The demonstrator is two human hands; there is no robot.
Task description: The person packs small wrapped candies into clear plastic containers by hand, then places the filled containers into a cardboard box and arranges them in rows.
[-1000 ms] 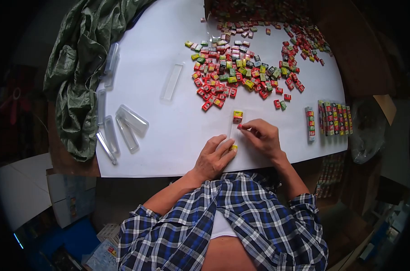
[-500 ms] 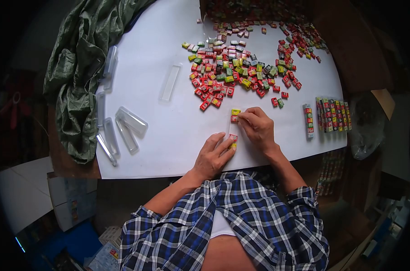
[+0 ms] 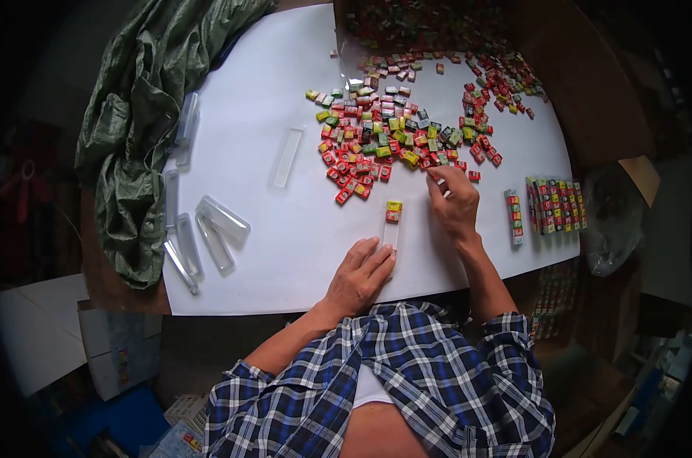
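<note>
A narrow clear plastic case (image 3: 391, 237) lies on the white table in front of me, its length pointing away from my body. Two small boxes (image 3: 392, 211), one yellow and one red, sit at its far end. My left hand (image 3: 359, 272) is closed over the case's near end, fingers bent along it and hiding what is there. At the near edge of a loose pile of small coloured boxes (image 3: 380, 133), my right hand (image 3: 456, 201) has its thumb and fingertips pinched together. What lies between those fingertips is too small to make out.
Another clear case (image 3: 287, 158) lies left of the pile, and several more cases (image 3: 215, 243) lie at the table's left side by a green tarp (image 3: 125, 168). A filled row (image 3: 514, 217) and a block of filled rows (image 3: 556, 206) stand right. An open carton is behind.
My right hand has left the case's far end and moved right and away to the pile's edge. My left hand stays on the case, now covering the boxes that showed at its near end.
</note>
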